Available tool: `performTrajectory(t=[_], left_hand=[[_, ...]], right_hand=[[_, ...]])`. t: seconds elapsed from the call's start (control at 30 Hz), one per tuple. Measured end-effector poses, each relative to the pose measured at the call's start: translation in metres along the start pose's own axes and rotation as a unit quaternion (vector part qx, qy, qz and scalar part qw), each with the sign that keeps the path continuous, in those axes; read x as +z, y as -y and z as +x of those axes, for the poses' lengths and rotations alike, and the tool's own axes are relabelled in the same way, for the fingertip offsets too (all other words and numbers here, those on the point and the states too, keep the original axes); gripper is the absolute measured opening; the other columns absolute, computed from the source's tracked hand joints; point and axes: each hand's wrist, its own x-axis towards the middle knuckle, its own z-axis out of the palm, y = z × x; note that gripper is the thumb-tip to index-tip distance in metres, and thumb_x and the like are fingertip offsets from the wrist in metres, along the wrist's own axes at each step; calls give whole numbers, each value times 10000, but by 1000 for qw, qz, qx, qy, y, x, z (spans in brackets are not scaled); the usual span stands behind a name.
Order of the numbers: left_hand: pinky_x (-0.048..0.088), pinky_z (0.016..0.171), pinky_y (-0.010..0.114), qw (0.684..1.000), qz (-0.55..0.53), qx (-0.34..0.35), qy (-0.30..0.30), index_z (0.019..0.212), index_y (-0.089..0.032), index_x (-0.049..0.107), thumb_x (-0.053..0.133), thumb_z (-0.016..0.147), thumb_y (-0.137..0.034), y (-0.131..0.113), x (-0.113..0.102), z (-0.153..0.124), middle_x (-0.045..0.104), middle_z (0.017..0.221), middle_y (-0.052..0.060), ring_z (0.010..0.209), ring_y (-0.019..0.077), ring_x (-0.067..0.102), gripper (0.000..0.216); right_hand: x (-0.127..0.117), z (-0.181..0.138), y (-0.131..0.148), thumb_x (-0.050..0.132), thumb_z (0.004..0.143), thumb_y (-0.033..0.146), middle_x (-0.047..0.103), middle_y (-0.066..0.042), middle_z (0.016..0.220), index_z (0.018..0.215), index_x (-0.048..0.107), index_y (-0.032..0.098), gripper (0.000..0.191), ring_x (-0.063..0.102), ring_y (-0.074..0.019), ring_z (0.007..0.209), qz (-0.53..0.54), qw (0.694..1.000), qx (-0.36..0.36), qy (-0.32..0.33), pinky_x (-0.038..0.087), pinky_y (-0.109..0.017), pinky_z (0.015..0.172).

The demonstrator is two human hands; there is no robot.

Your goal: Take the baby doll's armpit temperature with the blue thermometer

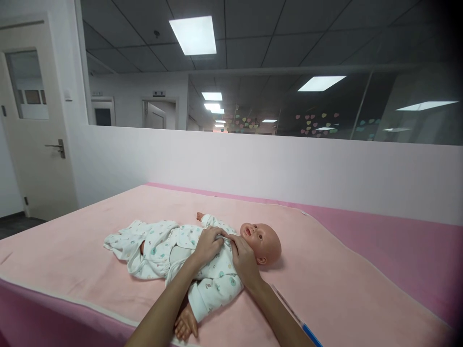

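A baby doll (265,243) lies on its back with its head to the right. It wears a white baby shirt (222,265) with small coloured prints, and matching pants (152,253) cover its legs. My left hand (210,246) pinches the shirt's fabric on the chest. Close beside it, just below the chin, my right hand (244,258) has its fingers closed on the shirt near the neckline. The fingertips nearly meet, and exactly what lies between them is partly hidden. One doll hand (186,324) rests near my left forearm.
A pink padded sheet (343,284) covers the surface under the doll. By my right forearm lies a thin stick with a blue end (311,333). A low white wall (289,173) with a window above it stands behind, and a door (39,135) is at the left.
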Motion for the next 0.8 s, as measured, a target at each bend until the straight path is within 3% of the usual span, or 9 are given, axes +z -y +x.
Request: performTrajectory(t=[0.4, 0.6, 0.7, 0.8], left_hand=[[346, 877, 349, 998, 12, -27, 59, 870, -226, 634, 434, 756, -216, 7, -2, 4, 535, 903, 25, 937, 197, 446, 230], [377, 881, 308, 996, -83, -11, 44, 951, -205, 584, 506, 710, -186, 6, -6, 2, 576, 973, 26, 956, 179, 489, 254], [389, 893, 299, 986, -146, -3, 83, 994, -181, 576, 578, 688, -216, 5, -17, 1, 582, 1027, 45, 983, 183, 510, 308], [383, 921, 300, 971, -175, 0, 165, 1043, -197, 580, 639, 665, -267, 3, -35, -4, 575, 1093, 45, 1036, 194, 508, 390]], right_hand=[[5, 0, 1, 369, 854, 216, 629, -46, 802, 871, 544, 186, 178, 593, -165, 728, -32, 996, 46, -63, 480, -277, 638], [6, 3, -2, 358, 844, 186, 602, -87, 907, 773, 578, 183, 232, 566, -188, 873, -55, 997, 27, -50, 475, -329, 767], [4, 2, 0, 374, 836, 182, 583, -106, 1006, 815, 603, 175, 229, 550, -204, 954, -63, 998, 21, -13, 468, -352, 816], [3, 1, 2, 422, 820, 204, 567, -117, 1032, 873, 597, 170, 186, 540, -218, 970, -70, 997, 3, 14, 467, -370, 825]])
